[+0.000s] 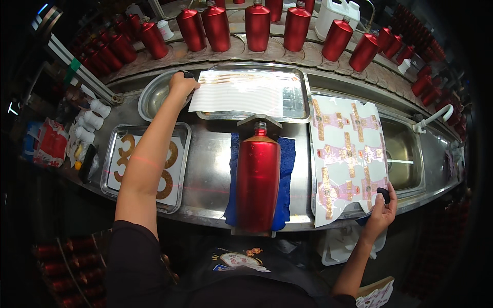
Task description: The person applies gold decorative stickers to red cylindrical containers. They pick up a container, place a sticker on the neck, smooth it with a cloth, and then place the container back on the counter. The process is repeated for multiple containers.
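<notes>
A glossy red bottle [258, 185] lies neck away from me on a blue cloth [288, 177], in front of a small metal rest. My left hand [183, 87] is closed at the left edge of a white sheet with gold stripes [236, 95], beside a steel bowl [149, 100]; what it holds is hidden. Something black covers or sits at its fingers. At the near right corner of a decal sheet [328, 149] with pink and gold patterns, my right hand [381, 210] pinches the edge. A black piece [383, 194] shows at its thumb.
The striped sheet rests on a steel tray [305, 110]. Another tray [186, 154] at left carries gold curved decals. At right is a sink [411, 174] with a white faucet [436, 117]. Red bottles [257, 25] stand along a conveyor behind; a white jug [334, 18] stands among them.
</notes>
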Motion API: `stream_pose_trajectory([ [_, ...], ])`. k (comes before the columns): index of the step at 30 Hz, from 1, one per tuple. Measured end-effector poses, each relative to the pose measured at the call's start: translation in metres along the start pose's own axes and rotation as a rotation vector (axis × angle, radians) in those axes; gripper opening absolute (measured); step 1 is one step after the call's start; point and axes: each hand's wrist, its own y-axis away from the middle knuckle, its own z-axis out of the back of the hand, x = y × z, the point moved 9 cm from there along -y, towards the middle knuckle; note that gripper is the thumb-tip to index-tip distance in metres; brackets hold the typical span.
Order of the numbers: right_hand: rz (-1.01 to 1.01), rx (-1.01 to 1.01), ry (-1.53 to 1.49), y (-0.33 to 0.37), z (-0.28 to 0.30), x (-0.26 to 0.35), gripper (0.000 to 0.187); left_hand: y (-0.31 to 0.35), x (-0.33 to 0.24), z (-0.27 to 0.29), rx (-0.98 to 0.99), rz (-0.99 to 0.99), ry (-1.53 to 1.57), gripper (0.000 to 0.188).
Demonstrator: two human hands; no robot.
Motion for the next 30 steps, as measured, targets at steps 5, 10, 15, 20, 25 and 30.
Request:
stream_pose_trajectory([
  [5,-0.043,0.041,-0.004,0.000,-0.024,0.003,0.041,-0.001,-0.007,0.000,-0.016,0.002,-0.030,0.049],
  [10,0.022,0.096,0.053,0.008,-0.038,0.016,0.040,-0.004,-0.022,-0.003,-0.155,-0.087,-0.322,0.055],
  [15,-0.007,0.058,-0.010,0.010,-0.030,0.016,0.040,0.008,-0.040,0.013,-0.168,-0.192,-0.524,0.041],
  [20,0.113,0.188,0.062,-0.018,-0.075,0.052,0.041,0.057,-0.119,-0.005,-0.065,-0.471,-0.327,0.041],
  [25,0.101,0.582,-0.124,-0.057,-0.186,0.107,0.059,0.201,-0.252,-0.061,0.279,-0.938,-0.223,0.036],
  [30,-0.062,1.079,-0.250,-0.050,-0.239,0.128,0.033,0.296,-0.294,-0.030,0.529,-0.959,0.107,0.046],
])
